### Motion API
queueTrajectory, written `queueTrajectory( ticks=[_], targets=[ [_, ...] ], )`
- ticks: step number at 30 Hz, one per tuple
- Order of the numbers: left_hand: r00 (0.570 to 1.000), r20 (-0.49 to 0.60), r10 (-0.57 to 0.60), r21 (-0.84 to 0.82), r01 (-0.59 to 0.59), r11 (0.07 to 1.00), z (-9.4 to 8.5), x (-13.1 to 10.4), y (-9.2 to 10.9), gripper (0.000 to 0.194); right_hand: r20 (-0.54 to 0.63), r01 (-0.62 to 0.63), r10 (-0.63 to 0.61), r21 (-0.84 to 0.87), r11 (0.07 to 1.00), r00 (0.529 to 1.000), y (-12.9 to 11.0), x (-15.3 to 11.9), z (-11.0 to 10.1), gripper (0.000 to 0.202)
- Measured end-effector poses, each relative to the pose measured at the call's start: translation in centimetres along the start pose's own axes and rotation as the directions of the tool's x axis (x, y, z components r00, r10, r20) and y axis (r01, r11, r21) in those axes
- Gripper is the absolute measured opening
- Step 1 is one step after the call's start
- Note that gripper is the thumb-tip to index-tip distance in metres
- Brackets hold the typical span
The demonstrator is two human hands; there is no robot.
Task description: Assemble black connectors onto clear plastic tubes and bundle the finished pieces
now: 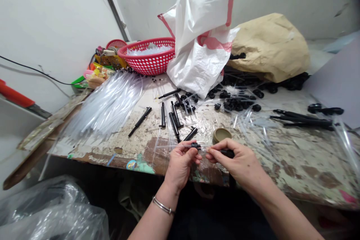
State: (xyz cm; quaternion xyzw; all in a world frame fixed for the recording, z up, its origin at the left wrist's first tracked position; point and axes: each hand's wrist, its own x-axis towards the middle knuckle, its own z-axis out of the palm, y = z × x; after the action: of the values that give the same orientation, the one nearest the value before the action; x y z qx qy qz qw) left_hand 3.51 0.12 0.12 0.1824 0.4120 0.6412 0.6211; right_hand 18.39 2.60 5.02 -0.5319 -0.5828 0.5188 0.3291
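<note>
Near the table's front edge, my left hand point(184, 159) pinches a small black fitting point(195, 145), with a thin clear tube point(165, 146) running out to its left. Close beside it on the right, my right hand point(227, 153) has thumb and forefinger closed on a thin clear piece coming from the fitting. A dark rod-like part point(227, 153) shows under the right fingers; how it is held is partly hidden. Behind the right hand stands a small round olive container point(222, 135). Several black tubular parts point(163, 115) lie just beyond both hands.
Clear tubes point(104, 105) lie bundled at the left on the worn table point(303, 157). Behind are a red basket point(150, 63), a white sack point(199, 45) and a brown paper bag point(272, 45). Black coiled parts point(239, 103) and long black pieces point(303, 119) lie on the right.
</note>
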Motion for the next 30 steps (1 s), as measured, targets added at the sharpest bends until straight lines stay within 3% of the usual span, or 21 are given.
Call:
queueTrajectory(
  ticks=[15,23,30],
  targets=[
    [1.000,-0.015,-0.002,-0.036,0.001,0.999,0.1,0.0,0.0,0.032,-0.008,0.107,-0.108,-0.119,0.987,0.994,-0.6,0.0,0.3,0.020],
    [0.999,-0.043,0.021,-0.064,-0.024,0.998,0.1,0.0,0.0,0.034,-0.008,0.104,-0.108,-0.210,0.972,0.994,1.0,-0.3,0.4,0.019],
    [1.000,-0.007,0.004,-0.048,-0.004,0.999,0.0,-0.1,0.1,0.031,0.007,0.103,-0.104,-0.211,0.972,0.995,0.5,-0.2,0.4,0.019]
  ],
)
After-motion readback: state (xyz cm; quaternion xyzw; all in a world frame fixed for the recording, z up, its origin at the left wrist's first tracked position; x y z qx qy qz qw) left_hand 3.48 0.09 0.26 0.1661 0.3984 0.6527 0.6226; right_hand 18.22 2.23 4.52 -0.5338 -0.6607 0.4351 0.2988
